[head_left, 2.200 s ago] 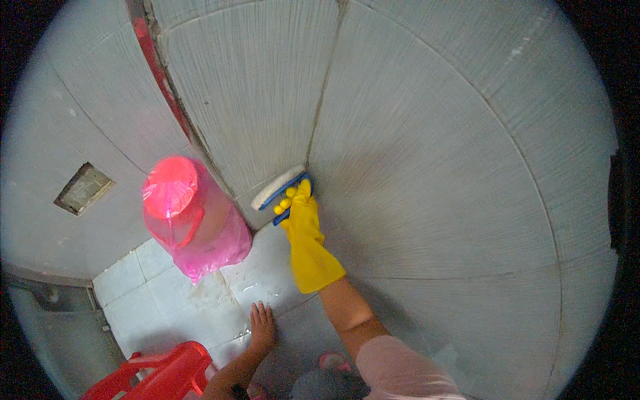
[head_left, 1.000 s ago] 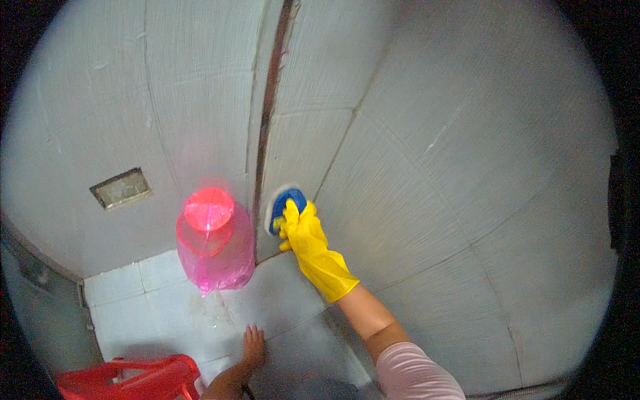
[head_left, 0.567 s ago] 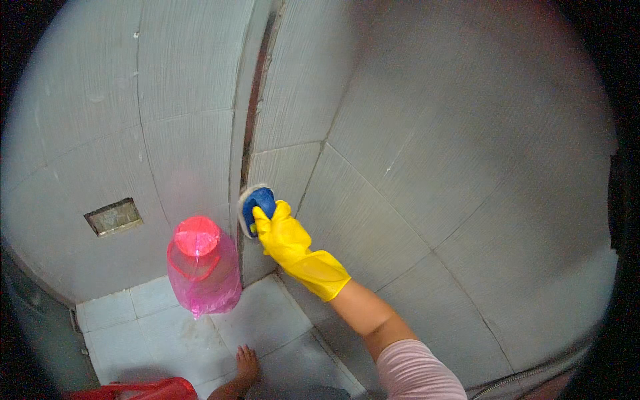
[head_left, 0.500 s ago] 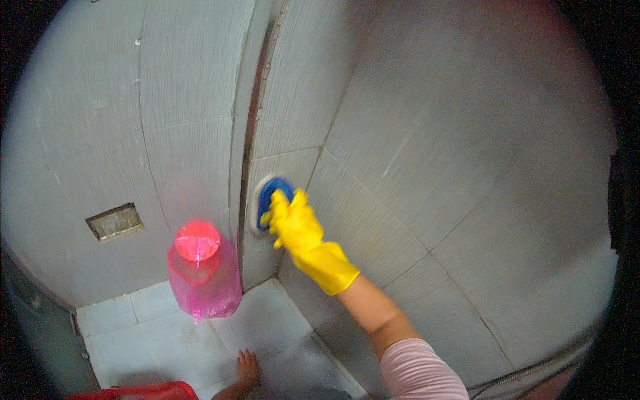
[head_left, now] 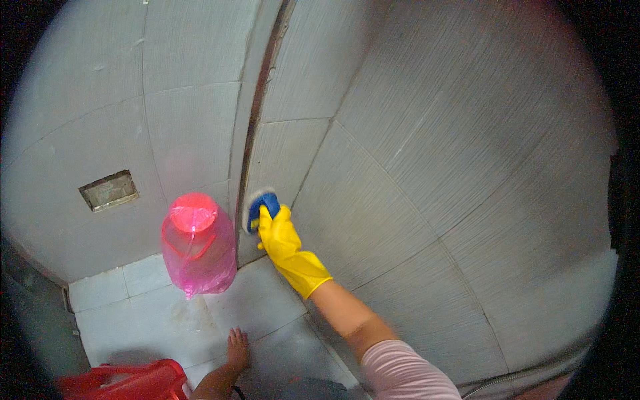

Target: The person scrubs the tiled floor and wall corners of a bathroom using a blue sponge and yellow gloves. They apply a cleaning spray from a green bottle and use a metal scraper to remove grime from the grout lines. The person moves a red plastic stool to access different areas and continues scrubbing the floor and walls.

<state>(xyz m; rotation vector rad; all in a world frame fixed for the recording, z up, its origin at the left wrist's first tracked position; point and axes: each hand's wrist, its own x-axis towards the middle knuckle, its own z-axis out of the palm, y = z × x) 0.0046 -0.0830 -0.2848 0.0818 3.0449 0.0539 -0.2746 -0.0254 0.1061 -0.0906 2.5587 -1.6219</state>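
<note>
My right hand, in a yellow rubber glove, is closed round the blue grip of a scrub brush. The brush's pale bristle side is against the grey tiled wall, low down, just right of a brown vertical gap. My left hand is out of view. To the left of the brush, a translucent pink plastic container with a red round top and red handle stands on the floor, close to the wall.
Pale tiles cover the floor. A bare foot rests on it near the lower edge, beside a red plastic item at lower left. The left wall has a rectangular recess. A ribbed hose runs along the lower right.
My right hand and the brush have moved slightly down and left in the picture. The view has shifted too, showing more of the red plastic item.
</note>
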